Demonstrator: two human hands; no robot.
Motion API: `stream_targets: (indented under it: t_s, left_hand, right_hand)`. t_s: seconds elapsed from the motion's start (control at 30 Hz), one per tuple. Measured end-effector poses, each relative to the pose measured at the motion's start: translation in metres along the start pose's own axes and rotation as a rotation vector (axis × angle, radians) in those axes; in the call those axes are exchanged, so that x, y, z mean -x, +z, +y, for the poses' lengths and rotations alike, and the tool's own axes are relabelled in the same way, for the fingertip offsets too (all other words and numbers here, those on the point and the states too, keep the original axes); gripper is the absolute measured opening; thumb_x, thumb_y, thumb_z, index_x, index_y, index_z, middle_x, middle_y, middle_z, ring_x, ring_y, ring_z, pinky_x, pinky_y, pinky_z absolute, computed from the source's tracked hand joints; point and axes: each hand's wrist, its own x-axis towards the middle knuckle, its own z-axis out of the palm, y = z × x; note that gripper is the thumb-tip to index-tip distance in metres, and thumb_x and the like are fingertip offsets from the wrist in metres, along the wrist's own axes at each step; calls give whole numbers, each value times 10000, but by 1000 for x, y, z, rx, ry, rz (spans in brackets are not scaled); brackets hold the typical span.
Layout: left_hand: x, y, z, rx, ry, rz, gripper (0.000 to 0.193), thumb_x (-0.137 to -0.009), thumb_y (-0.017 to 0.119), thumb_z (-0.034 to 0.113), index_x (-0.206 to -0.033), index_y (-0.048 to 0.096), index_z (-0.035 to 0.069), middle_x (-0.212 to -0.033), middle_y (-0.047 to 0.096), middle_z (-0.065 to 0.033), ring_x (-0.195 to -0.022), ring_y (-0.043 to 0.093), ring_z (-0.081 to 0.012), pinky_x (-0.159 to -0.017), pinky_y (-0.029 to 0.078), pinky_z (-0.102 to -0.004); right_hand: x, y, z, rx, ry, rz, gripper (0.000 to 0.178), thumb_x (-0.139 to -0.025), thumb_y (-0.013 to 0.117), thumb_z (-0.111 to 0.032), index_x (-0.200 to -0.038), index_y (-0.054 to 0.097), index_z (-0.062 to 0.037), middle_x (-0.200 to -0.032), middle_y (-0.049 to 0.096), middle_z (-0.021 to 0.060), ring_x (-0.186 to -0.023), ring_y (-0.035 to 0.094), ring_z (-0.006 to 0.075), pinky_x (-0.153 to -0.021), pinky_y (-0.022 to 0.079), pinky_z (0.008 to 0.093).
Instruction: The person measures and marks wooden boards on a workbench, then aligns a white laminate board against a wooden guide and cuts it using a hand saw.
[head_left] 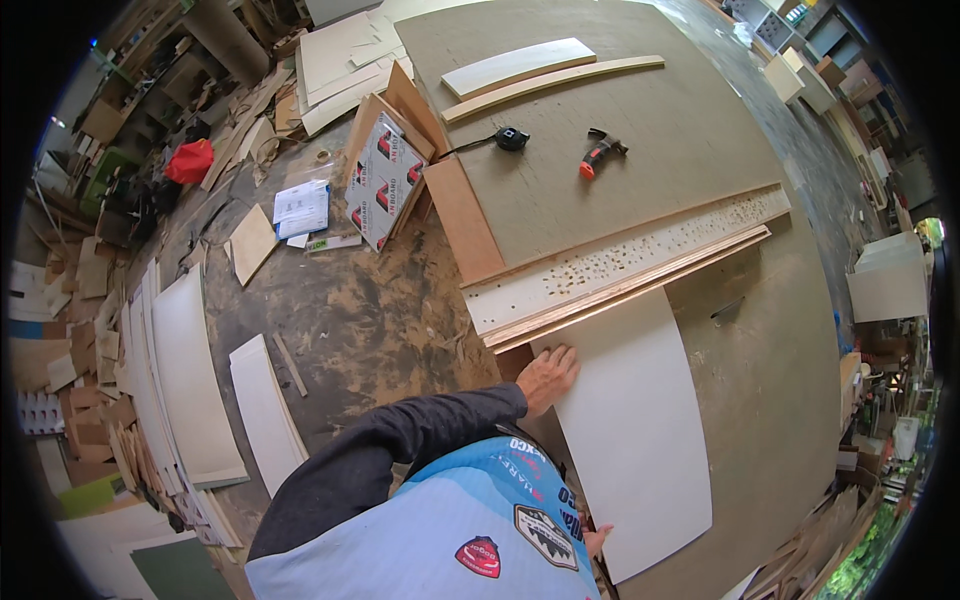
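Observation:
A long white panel (pixel 635 430) lies on the worktable, close against my body. My left hand (pixel 549 380) holds its left edge near the far end, fingers over the top face. My right hand (pixel 598 541) is at the same panel's near end, with a thumb or finger on the edge and the rest hidden by my shirt. Just beyond the panel's far end lies a stack of long boards (pixel 630 280), edged in plywood, with many small holes or dots on its pale top. A reddish-brown board strip (pixel 464 222) meets the stack's left end.
A claw hammer (pixel 602 153) and a black tape measure (pixel 511 139) lie farther back on the table (pixel 770 400), before a white board (pixel 520 67) and a wooden strip (pixel 555 88). Board offcuts (pixel 384 180) lean at the table's left side. Loose panels (pixel 190 370) cover the floor left.

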Motion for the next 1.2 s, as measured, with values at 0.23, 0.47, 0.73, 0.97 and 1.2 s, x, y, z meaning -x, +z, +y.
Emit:
stream_targets:
  t_s: [0.23, 0.47, 0.73, 0.97, 1.2]
  left_hand:
    - [-8, 5, -9, -5, 98, -3, 549, -817, 611, 147, -1343, 535, 7, -1342, 484, -274, -1306, 446, -397, -1049, 417, -454]
    - [1, 13, -14, -171, 230, -30, 765, -792, 672, 281, -1445, 420, -27, -1532, 329, -247, -1427, 300, -416, -1119, 355, -524]
    - [3, 15, -26, -71, 264, -97, 803, -790, 646, 238, -1477, 345, -49, -1565, 276, -228, -1455, 251, -422, -1122, 348, -524]
    - [-5, 0, -30, -1, 279, -186, 654, -875, 520, 169, -1471, 355, -44, -1562, 263, -235, -1429, 292, -407, -1029, 452, -505]
    - [-19, 5, -30, -248, 331, -205, 632, -914, 490, 165, -1489, 334, -45, -1535, 327, -245, -1383, 386, -393, -848, 554, -391]
  right_hand:
    - [-12, 7, -7, 15, 39, 103, 776, -865, 434, -802, -997, 497, -40, -923, 636, 160, -755, 626, 240, -641, 545, 292]
    - [11, 14, -13, 143, 54, 84, 693, -905, 425, -757, -815, 480, -72, -813, 652, 192, -684, 646, 261, -618, 557, 314]
    - [67, 52, -40, 1313, -545, 300, 372, -847, 706, -356, -864, 608, 3, -887, 656, 259, -830, 663, 324, -729, 530, 467]
    - [59, 23, -55, 1796, -941, 128, 1112, -611, 794, -221, -1570, 237, -148, -1610, 97, 262, -1466, 140, 480, -1172, 224, 536]
    - [37, 31, -76, 1824, -884, 68, 1174, -586, 776, -211, -1590, 168, -171, -1619, 54, 282, -1471, 106, 518, -1085, 267, 686]
